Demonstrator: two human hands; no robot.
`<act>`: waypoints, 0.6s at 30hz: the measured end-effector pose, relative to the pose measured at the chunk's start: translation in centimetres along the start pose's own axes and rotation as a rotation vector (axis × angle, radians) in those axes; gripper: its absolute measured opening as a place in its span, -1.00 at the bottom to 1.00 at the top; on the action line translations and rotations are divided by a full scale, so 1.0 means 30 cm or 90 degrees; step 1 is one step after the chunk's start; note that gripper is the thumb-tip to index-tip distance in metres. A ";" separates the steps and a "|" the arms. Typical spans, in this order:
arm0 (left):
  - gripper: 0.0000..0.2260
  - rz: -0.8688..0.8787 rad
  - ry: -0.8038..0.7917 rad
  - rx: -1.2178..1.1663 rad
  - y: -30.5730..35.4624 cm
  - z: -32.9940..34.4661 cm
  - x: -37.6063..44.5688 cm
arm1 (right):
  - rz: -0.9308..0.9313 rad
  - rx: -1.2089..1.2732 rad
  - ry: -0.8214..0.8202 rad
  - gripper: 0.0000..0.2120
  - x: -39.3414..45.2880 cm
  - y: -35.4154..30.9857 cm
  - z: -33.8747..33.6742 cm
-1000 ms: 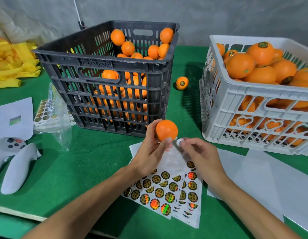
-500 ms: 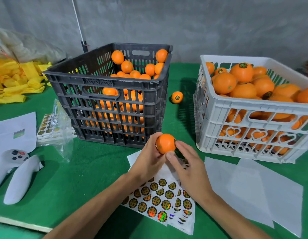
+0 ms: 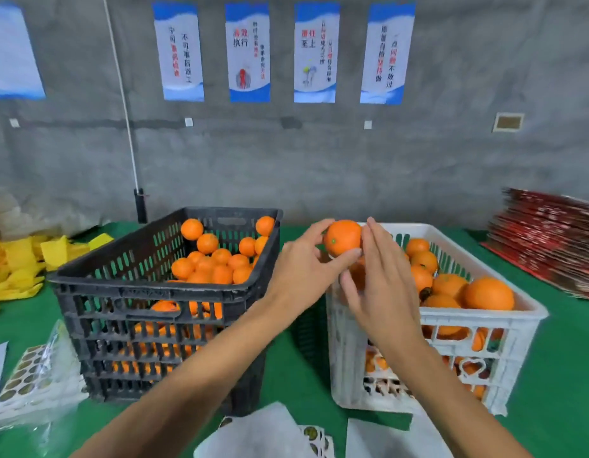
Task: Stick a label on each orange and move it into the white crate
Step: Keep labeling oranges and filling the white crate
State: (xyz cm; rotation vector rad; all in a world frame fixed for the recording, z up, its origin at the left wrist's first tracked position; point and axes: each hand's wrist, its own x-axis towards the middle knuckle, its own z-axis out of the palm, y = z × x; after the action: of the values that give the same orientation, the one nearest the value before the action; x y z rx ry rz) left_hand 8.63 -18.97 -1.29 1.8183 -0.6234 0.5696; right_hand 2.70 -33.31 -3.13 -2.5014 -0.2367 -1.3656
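The left hand (image 3: 299, 276) holds an orange (image 3: 342, 237) raised near the centre of the view, thumb curled over its top and fingers under it, above the near-left corner of the white crate (image 3: 478, 328). The right hand (image 3: 382, 285) stands just at 3 o'clock of the fruit with fingers straight and loosely spread, gripping nothing; whether they touch the peel cannot be told. A small green dot shows on the orange's skin; no label can be made out. The white crate, at 4 o'clock of the held fruit, is heaped with oranges, and the right forearm crosses its near wall. At 8 o'clock stands a black crate (image 3: 161, 292) part-filled with oranges. Sticker sheets (image 3: 314, 438) lie at 6 o'clock on the green table (image 3: 286, 375), more in a clear bag (image 3: 32, 385) at far left. Yellow cloths (image 3: 19, 266) lie at 9 o'clock, a red stack (image 3: 550, 246) at 3 o'clock. Wall posters (image 3: 248, 52) carry Chinese writing, too blurred to read reliably.
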 end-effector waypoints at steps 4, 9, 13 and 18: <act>-0.48 0.007 -0.064 0.145 0.078 0.126 0.201 | 0.119 -0.051 -0.057 -0.36 0.154 0.085 -0.027; -0.63 -0.003 -0.188 0.306 0.066 0.092 0.317 | 0.146 0.094 -0.126 -0.46 0.166 0.063 0.005; -0.73 -0.080 -0.143 0.381 -0.031 -0.137 0.367 | 0.080 0.218 -0.182 -0.47 0.197 -0.061 0.088; -0.71 -0.295 -0.303 0.528 -0.191 -0.457 0.286 | 0.087 0.340 -0.362 -0.48 0.286 -0.284 0.267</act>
State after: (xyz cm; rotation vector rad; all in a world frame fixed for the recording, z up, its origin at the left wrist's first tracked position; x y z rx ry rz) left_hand 17.66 -5.58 4.48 2.8184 -0.2426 0.0514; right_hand 11.35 -22.59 1.40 -2.3131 -0.4637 -0.4262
